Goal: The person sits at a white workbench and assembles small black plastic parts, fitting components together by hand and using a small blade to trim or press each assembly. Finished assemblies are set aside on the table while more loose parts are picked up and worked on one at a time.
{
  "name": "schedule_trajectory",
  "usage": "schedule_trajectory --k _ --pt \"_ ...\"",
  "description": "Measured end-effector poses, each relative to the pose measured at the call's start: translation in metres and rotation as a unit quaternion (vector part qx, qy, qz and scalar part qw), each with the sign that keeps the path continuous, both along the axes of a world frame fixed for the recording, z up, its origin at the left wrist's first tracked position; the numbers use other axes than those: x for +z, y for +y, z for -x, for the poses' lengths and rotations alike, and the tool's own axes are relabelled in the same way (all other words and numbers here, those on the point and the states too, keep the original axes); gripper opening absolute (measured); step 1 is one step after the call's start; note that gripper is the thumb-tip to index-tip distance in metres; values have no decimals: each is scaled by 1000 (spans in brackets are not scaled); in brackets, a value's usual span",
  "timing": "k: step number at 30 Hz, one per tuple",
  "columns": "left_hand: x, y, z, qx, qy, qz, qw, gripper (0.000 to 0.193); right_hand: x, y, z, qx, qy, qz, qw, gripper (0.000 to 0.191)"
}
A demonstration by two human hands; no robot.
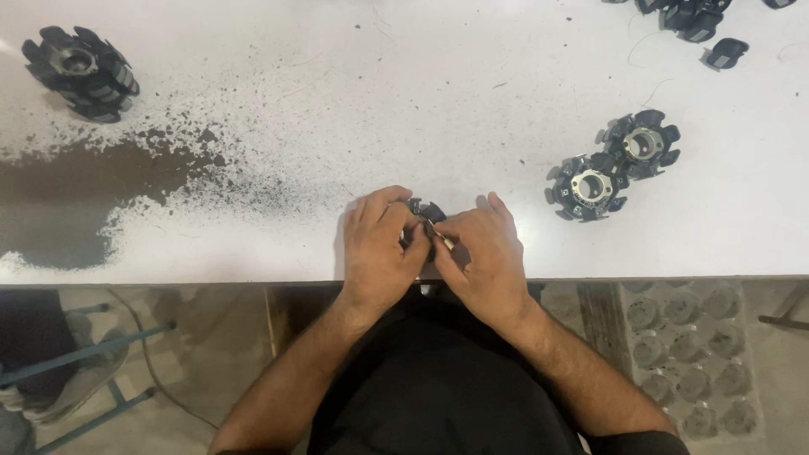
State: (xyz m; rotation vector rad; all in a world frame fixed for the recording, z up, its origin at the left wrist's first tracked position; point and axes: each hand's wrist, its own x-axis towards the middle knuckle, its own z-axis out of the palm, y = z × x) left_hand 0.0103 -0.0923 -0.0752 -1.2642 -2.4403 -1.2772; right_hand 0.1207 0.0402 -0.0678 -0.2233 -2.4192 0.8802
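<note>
Both hands, left (377, 247) and right (482, 253), meet with fingers curled.

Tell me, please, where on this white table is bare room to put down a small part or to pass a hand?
Bare white table stretches across the top middle, between the stacked black part at far left and the two ring parts at right. Another bare strip runs along the front edge right of the right hand. The left front is covered by a dark worn patch; the top right corner holds loose black pieces.

Small black toothed part (425, 211), mostly hidden, near the white table's front edge.
</note>
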Motion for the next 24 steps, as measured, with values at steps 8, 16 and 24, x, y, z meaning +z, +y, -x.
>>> schedule_trajectory --k 8,16,24 --pt "-9 0 0 7 25 5 1000 14 3 -3 0 3 20 13 1000 21" --pt "-15 -2 -3 13 33 -14 999 15 8 -6 6 -6 0 -56 998 18" --pt "11 -21 17 71 102 -59 991 23 6 -5 -6 -31 69 -15 997 20"
